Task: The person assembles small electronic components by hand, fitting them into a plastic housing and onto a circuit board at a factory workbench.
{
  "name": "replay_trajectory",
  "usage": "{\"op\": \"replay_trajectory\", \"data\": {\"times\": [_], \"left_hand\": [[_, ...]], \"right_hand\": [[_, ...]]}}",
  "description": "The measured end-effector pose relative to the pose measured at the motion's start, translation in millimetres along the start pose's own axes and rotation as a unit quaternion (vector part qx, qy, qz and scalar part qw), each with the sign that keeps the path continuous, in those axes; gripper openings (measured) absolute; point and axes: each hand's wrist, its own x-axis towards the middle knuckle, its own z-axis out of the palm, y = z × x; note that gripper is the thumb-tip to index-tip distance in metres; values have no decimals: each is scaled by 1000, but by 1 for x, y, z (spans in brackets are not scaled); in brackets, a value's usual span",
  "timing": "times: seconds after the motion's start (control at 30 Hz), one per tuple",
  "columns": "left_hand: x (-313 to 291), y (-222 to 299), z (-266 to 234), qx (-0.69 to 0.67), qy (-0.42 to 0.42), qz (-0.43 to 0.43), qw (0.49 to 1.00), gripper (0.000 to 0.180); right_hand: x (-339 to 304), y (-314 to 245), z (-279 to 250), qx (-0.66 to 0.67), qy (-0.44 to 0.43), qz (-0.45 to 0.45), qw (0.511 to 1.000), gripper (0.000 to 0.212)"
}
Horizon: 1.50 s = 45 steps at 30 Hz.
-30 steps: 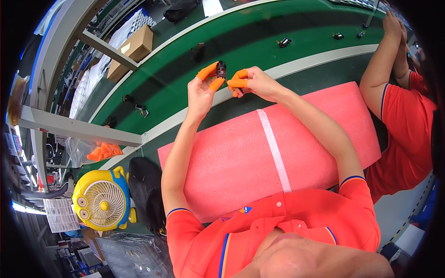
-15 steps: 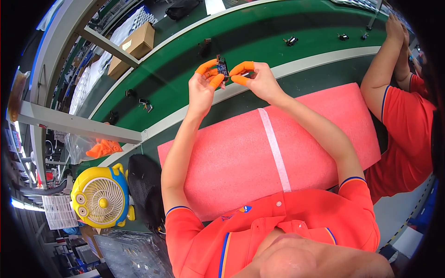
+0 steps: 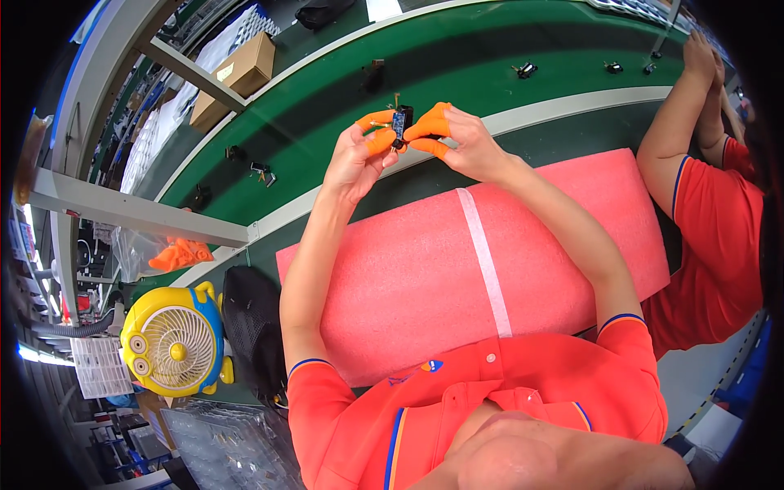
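Between my two hands, over the near edge of the green belt, is a small electronic module (image 3: 401,124) with a blue circuit board, a black block and a thin pin at its top. My left hand (image 3: 353,163), with orange finger cots, pinches it from the left. Orange cots also cover the fingers of my right hand (image 3: 469,140), which close against the module's right side; whether a small part sits between those fingertips is hidden. Below my forearms lies a pink foam block (image 3: 408,286) with a white strap.
Similar small modules (image 3: 525,70) sit spaced along the green belt (image 3: 457,77). To the left are a grey metal frame (image 3: 139,208), a bag of orange finger cots (image 3: 180,255), a yellow fan (image 3: 175,351) and a black mesh bag (image 3: 251,327). A co-worker's arm (image 3: 665,139) reaches in at right.
The module has turned in my hands, now showing its black block beside the board. My right fingers have moved closer around it. The modules on the belt have shifted rightward.
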Motion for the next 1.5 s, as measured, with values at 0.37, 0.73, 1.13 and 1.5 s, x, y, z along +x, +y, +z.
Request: {"op": "replay_trajectory", "data": {"times": [0.37, 0.73, 1.13, 1.5], "left_hand": [[1, -9, 15, 282, 56, 95, 953, 28], [2, -37, 20, 564, 177, 261, 763, 30], [-1, -43, 16, 362, 60, 175, 914, 34], [-2, -30, 13, 258, 41, 137, 955, 34]], "right_hand": [[-3, -11, 8, 71, -42, 282, 956, 19], [-19, -11, 16, -254, -57, -18, 965, 30], [-29, 0, 12, -214, -79, -74, 971, 32], [-16, -13, 15, -47, 9, 68, 997, 39]]}}
